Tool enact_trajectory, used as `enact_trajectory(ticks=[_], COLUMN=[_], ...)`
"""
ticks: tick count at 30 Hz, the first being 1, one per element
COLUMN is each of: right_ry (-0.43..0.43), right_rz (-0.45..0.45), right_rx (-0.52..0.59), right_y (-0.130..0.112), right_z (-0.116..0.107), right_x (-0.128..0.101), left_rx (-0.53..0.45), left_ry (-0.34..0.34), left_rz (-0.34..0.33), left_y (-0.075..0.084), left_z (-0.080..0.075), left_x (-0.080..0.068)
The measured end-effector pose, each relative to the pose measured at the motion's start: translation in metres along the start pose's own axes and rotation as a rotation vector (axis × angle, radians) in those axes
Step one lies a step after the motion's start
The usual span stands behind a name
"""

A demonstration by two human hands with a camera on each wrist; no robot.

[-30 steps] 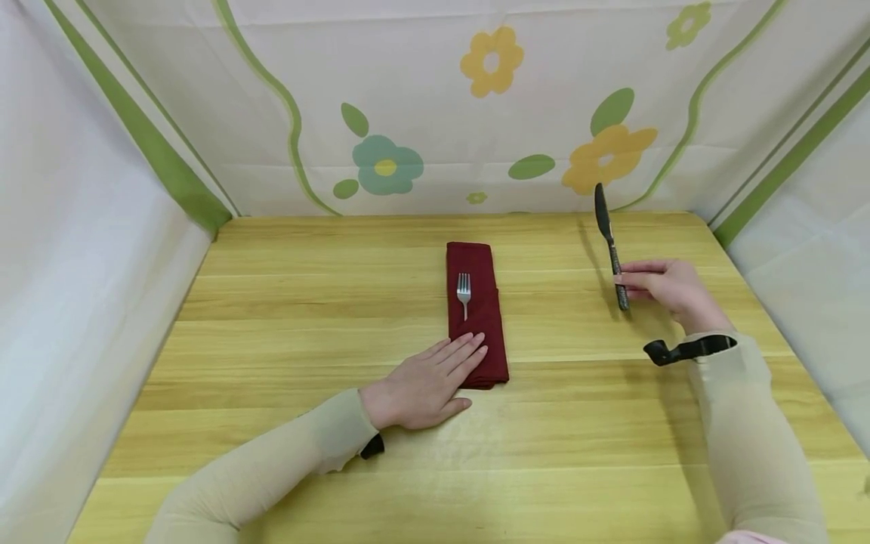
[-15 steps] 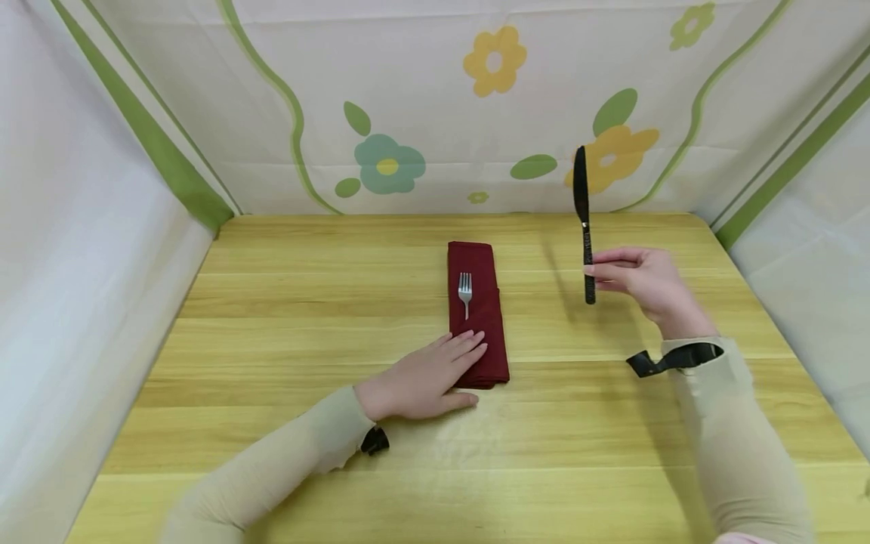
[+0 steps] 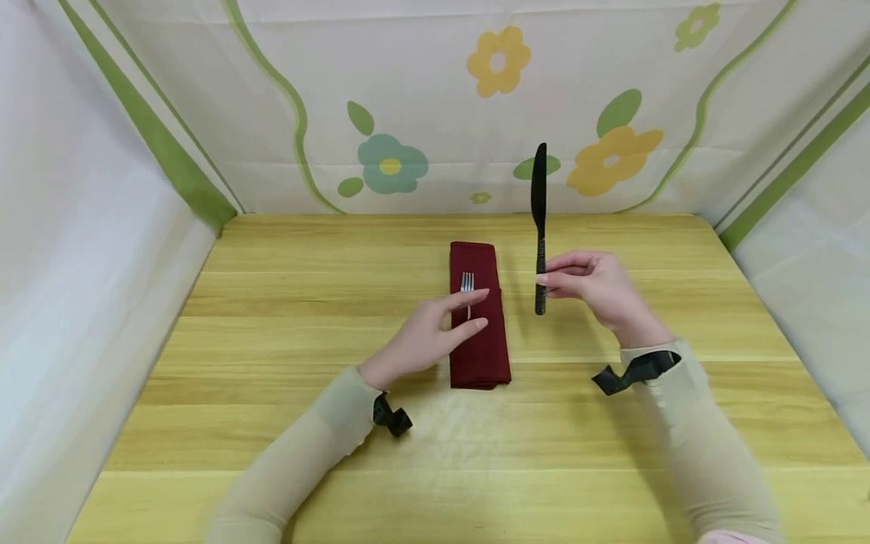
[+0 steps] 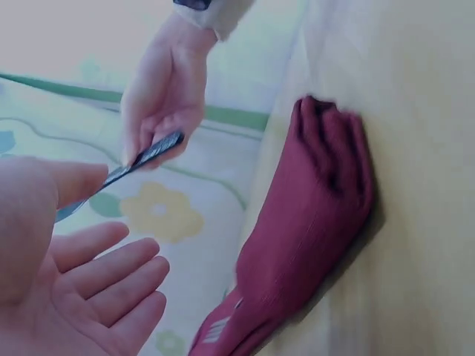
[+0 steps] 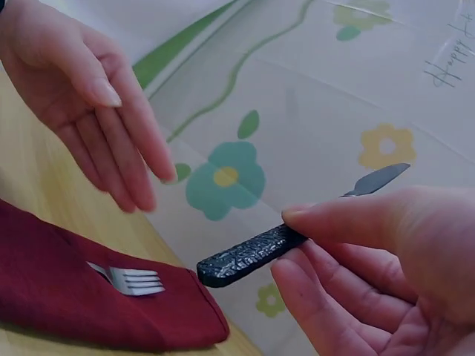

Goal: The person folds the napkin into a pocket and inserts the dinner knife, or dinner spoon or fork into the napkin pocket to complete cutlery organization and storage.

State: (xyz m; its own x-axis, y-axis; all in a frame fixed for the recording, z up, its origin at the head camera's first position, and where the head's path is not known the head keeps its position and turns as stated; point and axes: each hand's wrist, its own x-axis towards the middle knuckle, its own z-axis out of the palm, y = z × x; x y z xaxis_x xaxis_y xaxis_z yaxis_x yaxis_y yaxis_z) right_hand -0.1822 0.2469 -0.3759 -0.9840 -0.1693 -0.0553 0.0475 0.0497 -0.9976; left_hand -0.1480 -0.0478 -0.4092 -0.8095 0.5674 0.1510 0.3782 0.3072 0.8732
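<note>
1. Right hand (image 3: 598, 291) pinches the black knife (image 3: 540, 227) at mid-handle between thumb and fingertips; it stands upright above the worktop (image 3: 272, 423), just right of the red napkin (image 3: 479, 340).
2. Left hand (image 3: 428, 340) spread, fingers relaxed, holding nothing, over the napkin's left edge near the fork (image 3: 467, 285).
3. Judgement: knife stiff, light; the textured handle should grip well, the smooth blade less so.
4. Writing: on the far curtain, "Happy H…" (image 5: 451, 52), cut off.

The left hand (image 4: 67, 274) hovers with relaxed fingers (image 4: 111, 285) above the bench (image 4: 415, 148), beside a folded red napkin (image 4: 312, 222); the right hand (image 4: 163, 96) pinches a dark knife (image 4: 141, 159).
</note>
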Motion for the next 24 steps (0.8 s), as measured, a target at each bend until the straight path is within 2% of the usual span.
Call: enact_trajectory(ticks=[8, 18, 24], right_ry=[-0.054, -0.120, -0.139], right_rz=[-0.042, -0.017, -0.011], right_rx=[0.002, -0.060, -0.055], right_y=[0.003, 0.003, 0.000], right_z=[0.030, 0.051, 0.053], right_x=[0.003, 0.001, 0.002], left_rx=[-0.261, -0.315, -0.230], left_ry=[0.049, 0.123, 0.142], left_rz=[-0.070, -0.101, -0.055], left_y=[0.002, -0.001, -0.001], left_z=[0.018, 0.026, 0.025], left_x=[0.009, 0.014, 0.012])
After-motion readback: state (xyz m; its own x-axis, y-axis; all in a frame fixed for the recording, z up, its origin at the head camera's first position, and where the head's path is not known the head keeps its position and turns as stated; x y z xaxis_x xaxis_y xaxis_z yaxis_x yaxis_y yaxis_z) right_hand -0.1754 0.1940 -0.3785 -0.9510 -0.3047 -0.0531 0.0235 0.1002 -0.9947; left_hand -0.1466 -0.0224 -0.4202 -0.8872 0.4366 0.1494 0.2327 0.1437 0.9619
